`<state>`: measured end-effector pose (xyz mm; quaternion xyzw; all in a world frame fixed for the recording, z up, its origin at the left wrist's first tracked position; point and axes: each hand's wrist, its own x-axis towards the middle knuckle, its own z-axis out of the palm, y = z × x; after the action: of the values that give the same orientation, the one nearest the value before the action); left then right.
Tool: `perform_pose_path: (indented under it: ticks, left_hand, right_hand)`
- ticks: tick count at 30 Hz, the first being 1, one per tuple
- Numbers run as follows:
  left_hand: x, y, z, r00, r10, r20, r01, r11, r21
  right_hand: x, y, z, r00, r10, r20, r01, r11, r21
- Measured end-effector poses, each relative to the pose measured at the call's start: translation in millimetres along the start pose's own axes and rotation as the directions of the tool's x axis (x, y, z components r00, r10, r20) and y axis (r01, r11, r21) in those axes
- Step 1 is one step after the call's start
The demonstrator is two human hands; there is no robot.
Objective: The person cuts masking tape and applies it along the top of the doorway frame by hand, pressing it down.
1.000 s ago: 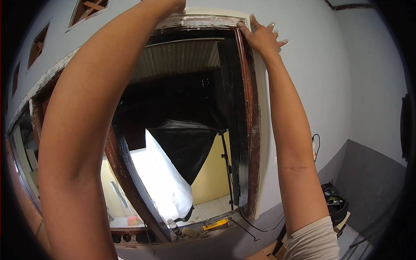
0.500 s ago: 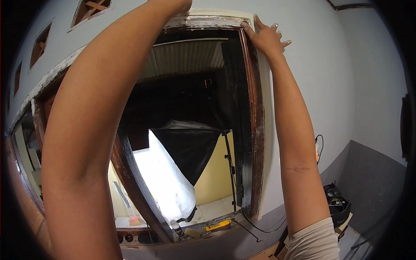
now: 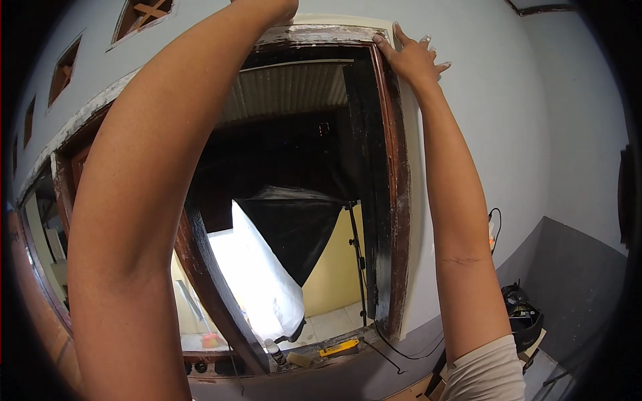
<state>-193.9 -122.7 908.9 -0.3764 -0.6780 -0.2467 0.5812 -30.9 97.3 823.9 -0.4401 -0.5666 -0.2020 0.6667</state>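
Note:
My right hand (image 3: 416, 61) is at the upper right corner of a window frame (image 3: 399, 200), its fingers spread. The thumb rests on the frame, and the other fingers lie over the pale trim strip (image 3: 413, 281) and the wall beside it. My left hand (image 3: 284, 9) reaches to the top of the frame, near the pale strip (image 3: 341, 19) along its upper edge. The picture's upper edge cuts that hand off, so its fingers are hidden. The top rail (image 3: 317, 35) has flaking white paint over dark wood.
Through the opening stands a lit softbox (image 3: 287, 234) on a black light stand (image 3: 356, 260). A yellow cutter knife (image 3: 339, 347), a small bottle (image 3: 275, 352) and a tan block (image 3: 299, 359) lie on the sill. A black bag (image 3: 525, 317) sits at lower right.
The view has shifted very slightly. Both hands stay in the same places on the frame.

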Motion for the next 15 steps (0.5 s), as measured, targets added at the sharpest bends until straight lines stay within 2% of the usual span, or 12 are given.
perform_pose_path:
  ticks: [15]
  left_hand:
    - [-0.9,1.8,-3.7,0.999,-0.022,0.031,0.022,1.0,0.009]
  right_hand:
    - [-1.0,0.8,-0.3,0.999,-0.018,-0.028,0.018,1.0,-0.004]
